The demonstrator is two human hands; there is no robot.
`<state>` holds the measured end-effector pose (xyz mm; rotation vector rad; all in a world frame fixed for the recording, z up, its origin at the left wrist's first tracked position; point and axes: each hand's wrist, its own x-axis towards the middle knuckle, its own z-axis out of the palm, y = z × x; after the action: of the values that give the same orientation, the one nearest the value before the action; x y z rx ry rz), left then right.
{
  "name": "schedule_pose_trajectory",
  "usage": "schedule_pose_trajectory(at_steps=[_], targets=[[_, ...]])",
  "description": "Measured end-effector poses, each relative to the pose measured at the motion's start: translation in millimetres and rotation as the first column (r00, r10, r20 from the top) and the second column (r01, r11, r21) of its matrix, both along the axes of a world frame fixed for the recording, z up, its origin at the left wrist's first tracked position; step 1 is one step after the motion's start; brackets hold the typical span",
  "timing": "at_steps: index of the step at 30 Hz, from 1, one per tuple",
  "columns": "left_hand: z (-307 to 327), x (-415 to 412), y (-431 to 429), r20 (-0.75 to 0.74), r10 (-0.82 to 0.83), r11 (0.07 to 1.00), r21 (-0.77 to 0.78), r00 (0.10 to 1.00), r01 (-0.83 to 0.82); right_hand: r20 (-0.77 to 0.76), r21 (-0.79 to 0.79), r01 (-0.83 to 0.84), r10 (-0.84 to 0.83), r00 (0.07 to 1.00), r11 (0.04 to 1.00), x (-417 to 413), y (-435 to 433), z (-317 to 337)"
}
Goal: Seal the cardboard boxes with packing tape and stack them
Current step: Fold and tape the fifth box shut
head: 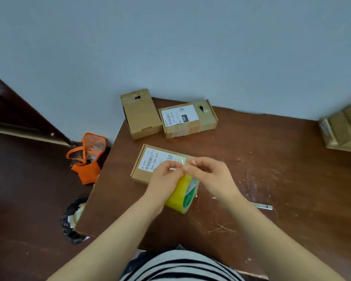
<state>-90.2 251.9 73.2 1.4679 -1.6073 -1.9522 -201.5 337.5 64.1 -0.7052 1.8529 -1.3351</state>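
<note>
Fingertips (pixel 175 166) of both hands are pinching a clear strip off the yellow tape roll (pixel 181 194), left hand (pixel 163 179) and right hand (pixel 209 175) meeting over the labelled box (pixel 148 165) lying on the brown table (pixel 272 159); two more boxes (pixel 168 116) are sitting near the wall.

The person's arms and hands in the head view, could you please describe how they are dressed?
Both forearms are bare up to the frame edge: no sleeves, gloves, watch or bracelet show. The left hand and right hand show no rings that I can make out. A black-and-white striped top shows at the bottom edge.
</note>
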Motion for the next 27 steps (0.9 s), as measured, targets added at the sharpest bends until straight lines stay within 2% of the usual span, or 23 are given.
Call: schedule_pose_trajectory(at_steps=[5,12,15,18,23,25,27], targets=[[20,-27,-1,-0.073,-0.118,0.978,-0.183,0.990,0.103,-0.231,-0.076,0.174,-0.187,0.955,0.982,-17,-8,20],[44,-64,-16,-0.075,-0.351,0.873,-0.386,0.933,0.297,-0.285,-0.111,0.365,-0.382,0.879,0.924,-39,-17,55],[51,-72,-17,-0.067,-0.373,0.869,-0.374,0.926,0.323,-0.276,-0.153,0.461,-0.486,0.829,0.874,-39,-22,59],[49,-72,-19,-0.083,-0.368,0.873,-0.374,0.926,0.313,-0.238,-0.173,0.461,-0.491,0.838,0.870,-38,-23,62],[55,-71,-28,-0.202,-0.242,0.970,-0.077,0.949,0.231,-0.221,-0.167,0.399,-0.428,0.876,0.902,-42,-25,74],[62,-71,-29,-0.229,-0.236,0.971,-0.035,0.944,0.235,-0.205,-0.161,0.379,-0.406,0.891,0.911,-41,-26,78],[65,-71,-31,-0.229,-0.243,0.970,-0.058,0.943,0.236,-0.208,-0.144,0.360,-0.384,0.900,0.922,-39,-27,81]])
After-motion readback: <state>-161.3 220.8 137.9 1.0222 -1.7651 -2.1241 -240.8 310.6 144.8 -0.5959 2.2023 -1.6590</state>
